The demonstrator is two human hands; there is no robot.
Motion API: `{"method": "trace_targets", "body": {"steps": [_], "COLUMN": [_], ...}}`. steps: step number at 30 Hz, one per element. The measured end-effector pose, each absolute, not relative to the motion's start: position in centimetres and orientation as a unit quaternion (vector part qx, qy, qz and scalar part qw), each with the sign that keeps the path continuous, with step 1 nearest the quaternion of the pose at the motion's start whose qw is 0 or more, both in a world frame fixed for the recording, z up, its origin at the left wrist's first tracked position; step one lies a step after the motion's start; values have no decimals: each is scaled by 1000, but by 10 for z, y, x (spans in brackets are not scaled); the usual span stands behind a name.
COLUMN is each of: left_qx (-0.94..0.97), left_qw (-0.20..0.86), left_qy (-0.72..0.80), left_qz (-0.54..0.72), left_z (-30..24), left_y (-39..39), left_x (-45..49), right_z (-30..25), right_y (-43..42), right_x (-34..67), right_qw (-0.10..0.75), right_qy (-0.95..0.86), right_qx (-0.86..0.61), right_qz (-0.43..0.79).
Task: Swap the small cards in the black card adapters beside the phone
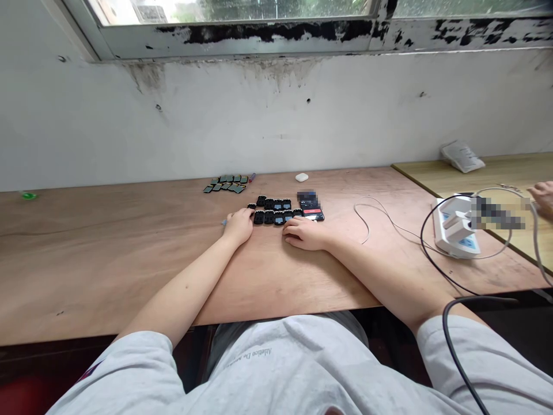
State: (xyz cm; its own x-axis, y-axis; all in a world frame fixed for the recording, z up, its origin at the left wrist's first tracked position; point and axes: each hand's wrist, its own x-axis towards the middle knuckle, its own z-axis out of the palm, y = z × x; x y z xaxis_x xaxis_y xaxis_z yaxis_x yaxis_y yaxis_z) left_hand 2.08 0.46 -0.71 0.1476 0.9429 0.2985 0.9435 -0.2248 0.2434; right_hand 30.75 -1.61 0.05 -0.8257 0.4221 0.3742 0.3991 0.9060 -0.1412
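Both my hands rest on the wooden table [129, 242] beside two rows of small black modules with blue faces [273, 211]. My left hand [239, 224] lies at the rows' left end, its fingers curled and touching the nearest black module. My right hand [303, 234] lies palm down just in front of the rows' right end, fingers loosely apart, touching the table. A dark phone-like device with a red stripe [313, 214] sits right behind my right hand. Farther back lies a cluster of flat green-grey plates [227, 184].
A white power strip with a plug [457, 233] sits at the right, with black and white cables [389, 222] looping around it. Another person's hand [544, 196] shows at the right edge. A small white case [301, 177], a green object [29, 196] and a white device [462, 156] lie farther back.
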Motion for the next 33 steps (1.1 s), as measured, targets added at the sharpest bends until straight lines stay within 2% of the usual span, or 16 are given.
{"method": "trace_targets", "body": {"steps": [33], "left_qx": [-752], "left_qw": [-4], "left_qy": [-628], "left_qz": [-198], "left_z": [-8], "left_y": [7], "left_x": [22], "right_z": [1], "right_y": [-16], "right_x": [308], "right_qw": [203], "right_qy": [-953], "right_qx": [-222], "right_qz": [39]}}
